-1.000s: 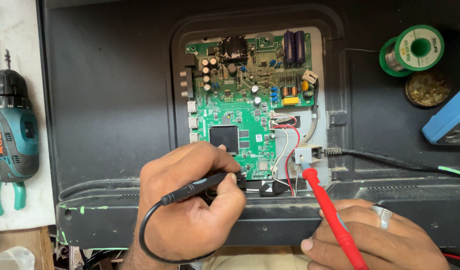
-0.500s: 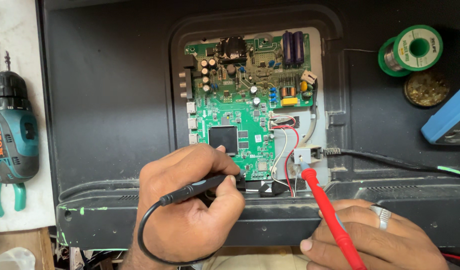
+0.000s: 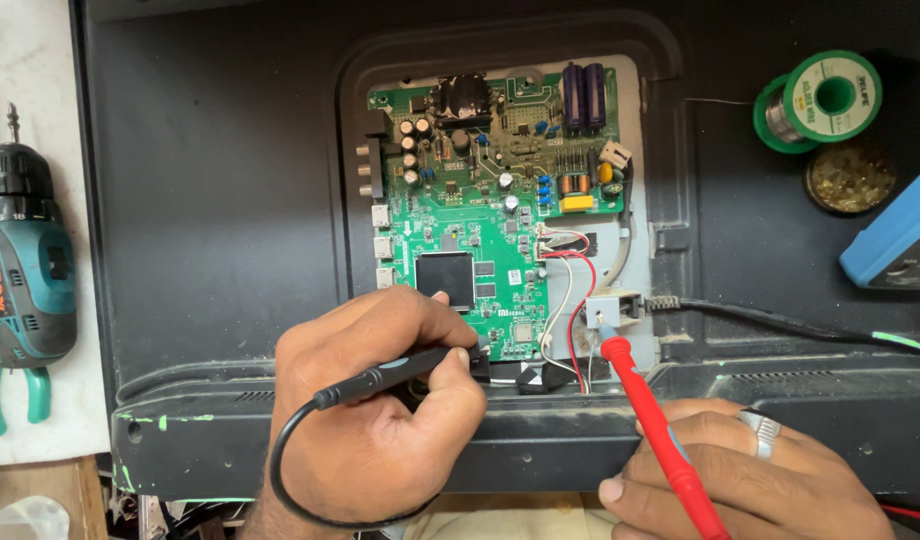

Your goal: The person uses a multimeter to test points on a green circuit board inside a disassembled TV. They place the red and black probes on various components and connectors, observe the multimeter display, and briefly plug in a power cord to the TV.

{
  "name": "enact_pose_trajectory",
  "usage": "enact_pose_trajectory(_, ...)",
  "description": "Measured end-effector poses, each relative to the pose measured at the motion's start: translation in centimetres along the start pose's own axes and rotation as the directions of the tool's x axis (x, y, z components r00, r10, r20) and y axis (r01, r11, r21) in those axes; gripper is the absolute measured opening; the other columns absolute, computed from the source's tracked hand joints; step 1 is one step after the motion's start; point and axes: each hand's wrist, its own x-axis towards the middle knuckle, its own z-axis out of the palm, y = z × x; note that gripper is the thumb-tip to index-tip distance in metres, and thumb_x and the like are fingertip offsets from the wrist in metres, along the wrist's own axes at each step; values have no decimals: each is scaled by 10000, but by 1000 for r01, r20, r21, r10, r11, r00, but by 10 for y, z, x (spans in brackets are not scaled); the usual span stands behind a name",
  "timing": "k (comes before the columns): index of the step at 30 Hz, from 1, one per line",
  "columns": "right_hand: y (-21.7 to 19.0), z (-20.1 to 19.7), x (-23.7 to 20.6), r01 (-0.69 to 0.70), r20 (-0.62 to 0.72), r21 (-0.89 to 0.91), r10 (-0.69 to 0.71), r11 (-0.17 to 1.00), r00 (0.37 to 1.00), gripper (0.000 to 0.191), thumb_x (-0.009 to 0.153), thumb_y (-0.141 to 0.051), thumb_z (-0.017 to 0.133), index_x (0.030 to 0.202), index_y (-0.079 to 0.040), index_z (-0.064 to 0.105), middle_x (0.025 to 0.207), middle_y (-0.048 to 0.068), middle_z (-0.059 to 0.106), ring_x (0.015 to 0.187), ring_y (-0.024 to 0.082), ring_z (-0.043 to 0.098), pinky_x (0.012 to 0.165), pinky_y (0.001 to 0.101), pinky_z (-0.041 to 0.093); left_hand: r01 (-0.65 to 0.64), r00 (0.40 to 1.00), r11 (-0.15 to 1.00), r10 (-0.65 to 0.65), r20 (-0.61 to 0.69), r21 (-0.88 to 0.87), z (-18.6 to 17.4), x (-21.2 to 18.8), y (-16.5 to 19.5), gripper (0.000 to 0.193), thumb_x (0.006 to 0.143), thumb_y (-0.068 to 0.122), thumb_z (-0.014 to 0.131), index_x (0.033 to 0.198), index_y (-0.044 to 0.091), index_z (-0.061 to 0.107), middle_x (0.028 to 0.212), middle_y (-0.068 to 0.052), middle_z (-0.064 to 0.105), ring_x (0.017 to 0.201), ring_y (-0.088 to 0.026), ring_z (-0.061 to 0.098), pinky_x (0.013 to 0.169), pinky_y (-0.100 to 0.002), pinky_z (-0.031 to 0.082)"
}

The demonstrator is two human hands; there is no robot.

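**Hands hold two probes at the board's lower edge**

Left hand pinches the black probe, its tip hidden behind the fingers at the green circuit board bottom edge. Right hand, cut off by the frame, grips the red probe, whose tip meets the small grey connector just right of the board. A teal drill lies far left; a solder spool and blue meter sit right, the meter partly out of frame.
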Motion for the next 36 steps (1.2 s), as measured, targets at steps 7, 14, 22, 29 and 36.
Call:
enact_pose_trajectory(7,-2,1,1,-17,-14,13,17,1000,1000,298,790,-224,837,1077,-198,759,907,-95,713,923,80,741,937,406,536,7,1000,999,-7,0,44,-1,-1,-1,90,743,-3,670,830,20,678,738,-80,700,632,-155,726,736,-274,624)
enact_pose_trajectory(14,-1,0,1,-9,-14,15,10,1000,1000,294,796,-221,838,1079,-202,762,904,-101,711,918,70,741,944,404,538,9,1000,1000,-9,5,22,0,-1,-2,77,744,-9,663,816,18,667,723,-77,693,614,-156,717,840,-288,643)
enact_pose_trajectory(22,2,0,0,14,14,18,-14,1000,1000,319,793,-211,841,1103,-196,763,906,-93,709,919,83,736,934,410,537,-30,1000,999,30,-4,16,0,-1,-1,77,751,-18,652,819,17,661,727,-76,691,617,-154,716,900,-301,648)
enact_pose_trajectory(29,-1,0,1,-10,-14,20,10,1000,1000,310,795,-211,841,1094,-194,761,911,-94,709,923,78,741,932,402,542,-15,1000,1000,14,9,25,0,0,-1,79,753,-12,661,825,18,672,729,-79,695,621,-149,719,844,-283,645)
enact_pose_trajectory(36,-3,-1,2,-8,-6,14,8,1000,1000,291,797,-218,836,1076,-190,760,918,-87,713,926,85,741,930,406,540,45,999,999,-45,16,9,0,1,2,92,740,3,667,828,18,686,747,-83,711,630,-153,724,684,-257,596)
